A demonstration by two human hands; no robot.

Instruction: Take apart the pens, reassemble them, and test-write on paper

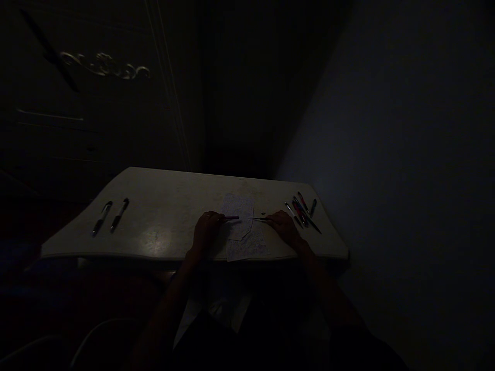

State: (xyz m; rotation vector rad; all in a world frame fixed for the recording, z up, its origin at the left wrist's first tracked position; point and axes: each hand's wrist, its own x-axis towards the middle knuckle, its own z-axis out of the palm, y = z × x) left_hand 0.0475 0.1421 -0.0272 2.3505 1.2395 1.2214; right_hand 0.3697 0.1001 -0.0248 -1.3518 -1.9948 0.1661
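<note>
In dim light, my left hand (206,229) rests at the left side of some paper sheets (237,231), its fingers closed on a purplish-red pen barrel (232,218) that points right. From the other side my right hand (283,226) pinches a thin, pale-tipped pen piece (260,219), perhaps a refill, pointing left. The two pieces face each other over the paper with a gap between them. Dense writing or print covers the sheets, and one lies partly over another. A small dark bit (263,213) lies just above the right fingers.
Several pens (300,211) lie in a loose pile right of my right hand. Two dark-and-clear pens (102,218) lie apart at the left of the white table (162,190). A pale wall (406,154) rises at the right; ornate dark furniture (104,64) stands at the left.
</note>
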